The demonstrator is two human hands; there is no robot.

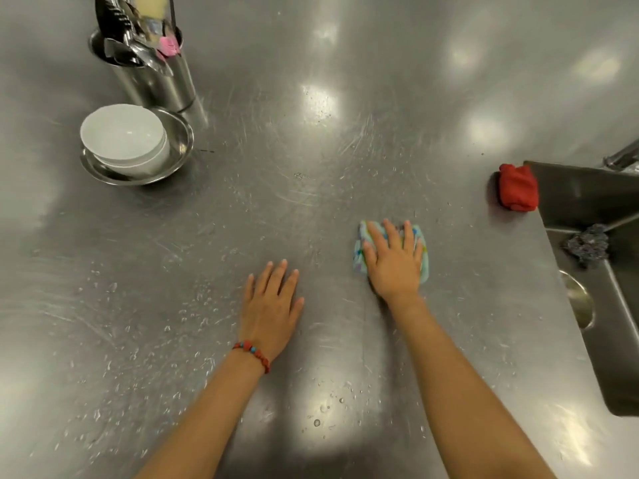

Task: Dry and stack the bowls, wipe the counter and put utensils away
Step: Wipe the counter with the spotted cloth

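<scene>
Right hand presses flat on folded cloth at counter centre-right, left hand flat, empty; at 10 o'clock, white bowls stacked in steel bowl, utensils in steel canister.

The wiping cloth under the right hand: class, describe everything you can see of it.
The wiping cloth is a small, soft-looking fabric piece, pale blue-green with multicoloured flecks, folded or bunched into a rough pad. It lies flat on the wet, scratched steel counter, right of centre, well short of the sink. The right hand presses on it with straight, spread fingers, covering its middle; only its edges show.
</scene>
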